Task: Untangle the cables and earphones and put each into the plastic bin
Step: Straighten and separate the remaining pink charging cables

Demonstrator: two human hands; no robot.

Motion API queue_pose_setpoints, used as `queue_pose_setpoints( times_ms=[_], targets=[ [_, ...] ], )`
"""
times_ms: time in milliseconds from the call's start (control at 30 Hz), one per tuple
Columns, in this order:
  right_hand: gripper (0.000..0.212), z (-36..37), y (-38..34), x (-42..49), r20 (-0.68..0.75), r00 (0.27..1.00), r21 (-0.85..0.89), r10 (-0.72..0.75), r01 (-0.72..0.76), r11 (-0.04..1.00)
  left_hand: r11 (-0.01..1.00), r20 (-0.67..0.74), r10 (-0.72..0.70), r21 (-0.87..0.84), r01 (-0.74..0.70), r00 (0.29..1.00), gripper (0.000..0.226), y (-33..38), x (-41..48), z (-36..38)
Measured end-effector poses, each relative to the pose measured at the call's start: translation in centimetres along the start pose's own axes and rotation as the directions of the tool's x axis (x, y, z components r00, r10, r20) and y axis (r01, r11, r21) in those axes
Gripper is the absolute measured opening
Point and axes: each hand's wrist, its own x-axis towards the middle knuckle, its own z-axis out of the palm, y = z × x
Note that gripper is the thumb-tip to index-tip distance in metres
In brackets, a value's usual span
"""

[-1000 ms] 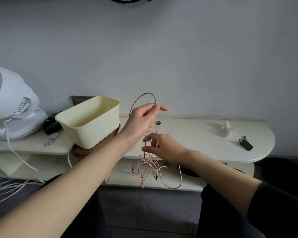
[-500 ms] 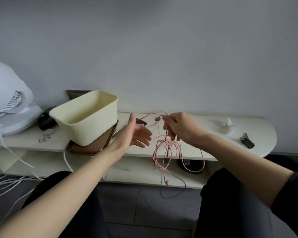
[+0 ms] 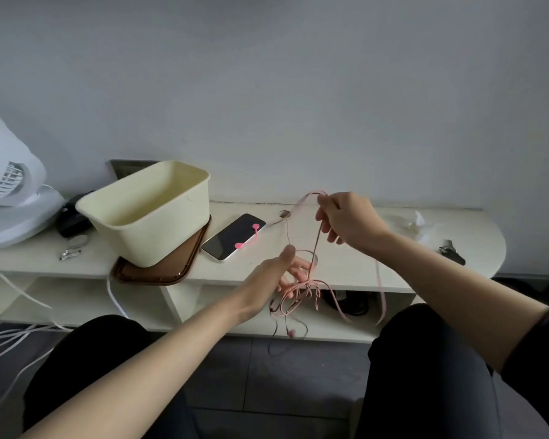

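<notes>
cam: head-worn, single wide-angle view | faces: forward and down at low shelf (image 3: 346, 267) against wall (image 3: 298, 90) | range: close, left hand (image 3: 276, 274) and right hand (image 3: 346, 220) mid-frame

1. Left of centre, the cream rectangular plastic bin (image 3: 159, 229): smooth, matt walls.
2. Beside it, the black-screened phone (image 3: 232, 236): glossy glass.
3. At centre, the thin pink cable tangle (image 3: 301, 288): smooth, rubbery sheath.
4. The off-white surface (image 3: 229, 270): smooth, faintly satin.
5. The brown tray (image 3: 178, 267): shiny plastic rim.

Your right hand (image 3: 346, 221) was up higher, fingers curled, pinching the pink cable (image 3: 316, 245). Your left hand (image 3: 274, 274) was lower, fingers straight and spread. Both forearms reached forward.
</notes>
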Motion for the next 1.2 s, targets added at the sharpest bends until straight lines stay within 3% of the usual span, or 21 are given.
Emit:
queue_pose_setpoints(
  times_ms=[133, 200, 333, 533, 700, 833, 900, 1000, 1133, 1200],
  targets=[
    [0.040, -1.2, 1.5, 0.7, -0.018, 0.989, 0.082, 0.150, -0.148, 0.986, 0.977, 0.017, -0.041, 0.208, 0.037, 0.999, 0.021, -1.1, -0.3, -0.5],
    [0.040, -1.3, 2.1, 0.9, -0.009, 0.978, 0.102, 0.206, -0.204, 0.974, 0.954, 0.031, -0.071, 0.293, 0.059, 0.997, 0.006, -1.5, -0.5, -0.7],
    [0.039, -1.1, 3.2, 1.0, -0.020, 0.971, 0.069, 0.240, -0.238, 0.969, 0.919, 0.033, -0.131, 0.379, 0.109, 0.991, 0.012, -2.0, -0.5, -1.3],
    [0.040, -1.3, 4.8, 1.2, 0.017, 0.970, -0.044, 0.242, -0.241, 0.970, 0.899, -0.125, -0.096, 0.415, 0.140, 0.988, 0.016, -1.6, -0.3, -2.9],
    [0.034, -1.0, 6.1, 1.0, 0.089, 0.947, -0.170, 0.308, -0.290, 0.942, 0.866, -0.030, -0.197, 0.463, 0.188, 0.980, 0.022, -1.7, -0.5, -2.6],
    [0.026, -0.2, 7.2, 1.2, 0.041, 0.950, -0.293, 0.308, -0.283, 0.913, 0.842, -0.053, -0.159, 0.514, 0.164, 0.986, 0.020, -2.1, 0.3, -2.3],
    [0.043, 0.1, 7.7, 1.3, -0.017, 0.952, -0.357, 0.307, -0.292, 0.887, 0.850, -0.096, -0.119, 0.505, 0.151, 0.988, 0.017, -2.3, 0.7, -2.5],
    [0.061, 1.0, 8.3, 1.6, -0.055, 0.967, -0.500, 0.249, -0.242, 0.831, 0.866, -0.131, -0.070, 0.484, 0.125, 0.989, 0.013, -2.7, 1.3, -3.1],
    [0.046, 2.6, 7.7, 2.7, -0.093, 0.994, -0.550, 0.059, -0.101, 0.829, 0.883, -0.165, -0.036, 0.457, 0.109, 0.986, 0.013, -3.5, 2.5, -4.2],
    [0.040, 3.9, 7.1, 3.8, -0.034, 0.999, -0.548, -0.025, 0.002, 0.837, 0.876, -0.186, -0.050, 0.463, 0.132, 0.981, 0.015, -4.1, 3.4, -4.7]
  ],
)
